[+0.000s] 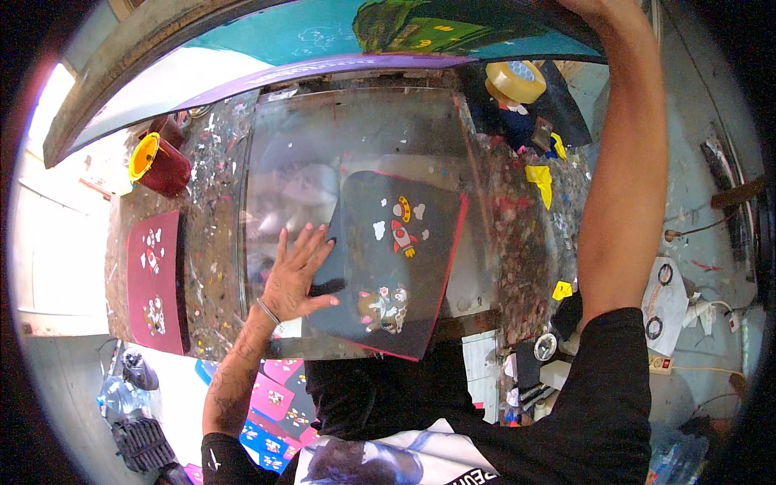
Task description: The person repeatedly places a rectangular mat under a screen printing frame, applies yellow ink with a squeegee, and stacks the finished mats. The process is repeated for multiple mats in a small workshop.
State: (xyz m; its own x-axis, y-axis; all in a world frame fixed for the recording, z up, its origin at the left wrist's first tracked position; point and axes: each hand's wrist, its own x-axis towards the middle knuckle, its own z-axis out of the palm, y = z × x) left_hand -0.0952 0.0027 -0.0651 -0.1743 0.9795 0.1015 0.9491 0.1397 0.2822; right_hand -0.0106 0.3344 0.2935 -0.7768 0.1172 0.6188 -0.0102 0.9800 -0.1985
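Observation:
My left hand (pixel 295 279) lies flat with spread fingers at the left edge of a dark grey printed sheet (pixel 364 259). The sheet has red edging, a rocket with clouds and cartoon animal figures, and it lies tilted on a smooth, shiny plate (pixel 299 121). My right arm reaches up to the far right, where my right hand (pixel 588 6) is at the edge of a raised, wooden-framed printing screen (pixel 307 36) with teal and purple areas. The picture's upper edge cuts off that hand and hides its fingers.
A maroon printed sheet (pixel 153 291) lies on the paint-stained table (pixel 214 242) at left, near a dark red pot with yellow rim (pixel 166 166). Tape roll (pixel 516 82) and yellow scraps (pixel 539 184) sit at right. Several colourful printed sheets (pixel 271 396) lie below the table.

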